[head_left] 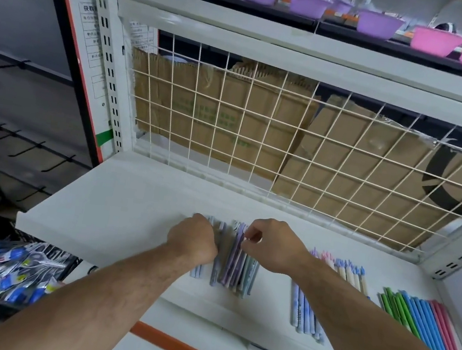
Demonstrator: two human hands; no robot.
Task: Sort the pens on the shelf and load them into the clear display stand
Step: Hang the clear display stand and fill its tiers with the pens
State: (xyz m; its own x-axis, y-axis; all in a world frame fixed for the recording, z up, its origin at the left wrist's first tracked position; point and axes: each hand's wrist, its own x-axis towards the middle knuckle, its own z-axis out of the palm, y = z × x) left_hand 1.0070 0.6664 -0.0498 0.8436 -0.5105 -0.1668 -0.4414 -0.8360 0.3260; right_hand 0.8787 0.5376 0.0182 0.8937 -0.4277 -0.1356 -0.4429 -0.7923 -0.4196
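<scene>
Lying on the shelf, one pen pile was flanked by two hands, left hand curled, grip unseen, right hand pinched on one purple pen, three sorted groups beside.

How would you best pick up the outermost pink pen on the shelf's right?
Pinch the pink pen at mid-barrel, coming from above and from its open right side. It lies flat on the shelf, packed against other pens on its left, so probably only the right side leaves room for fingers.
</scene>
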